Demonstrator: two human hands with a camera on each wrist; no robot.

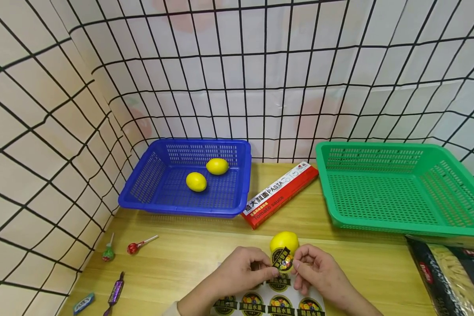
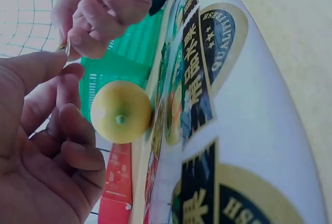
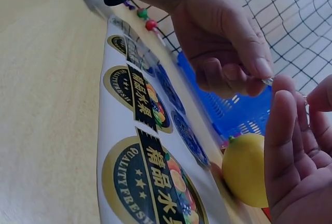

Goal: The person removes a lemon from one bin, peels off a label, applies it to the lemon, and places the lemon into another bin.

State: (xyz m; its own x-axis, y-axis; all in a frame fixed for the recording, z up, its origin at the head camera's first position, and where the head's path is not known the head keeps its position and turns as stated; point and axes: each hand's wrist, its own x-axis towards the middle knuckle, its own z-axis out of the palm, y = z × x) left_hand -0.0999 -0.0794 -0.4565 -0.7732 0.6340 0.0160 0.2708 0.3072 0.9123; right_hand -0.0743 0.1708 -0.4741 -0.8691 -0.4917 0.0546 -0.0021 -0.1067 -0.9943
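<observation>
Between both hands is a round black-and-gold fruit sticker (image 1: 282, 260). My left hand (image 1: 245, 271) pinches its left edge between thumb and fingers, while my right hand (image 1: 320, 273) pinches the right edge. Just behind the sticker, a yellow lemon (image 1: 284, 240) lies on the table, partly covered by it in the head view. Below the hands lies a white sticker sheet (image 2: 254, 110) bearing several more such labels, its near part cut off by the head view's bottom edge. In the right wrist view, the lemon (image 3: 246, 172) sits beside that sheet.
A blue basket (image 1: 181, 210) holds two lemons (image 1: 196, 181). A red pasta box (image 1: 280, 194) lies between it and a green basket (image 1: 387, 227). Lollipops (image 1: 132, 248) and wrapped candies (image 1: 116, 292) lie at left, pasta bags (image 1: 454, 276) at right. Black-grid cloth walls surround the table.
</observation>
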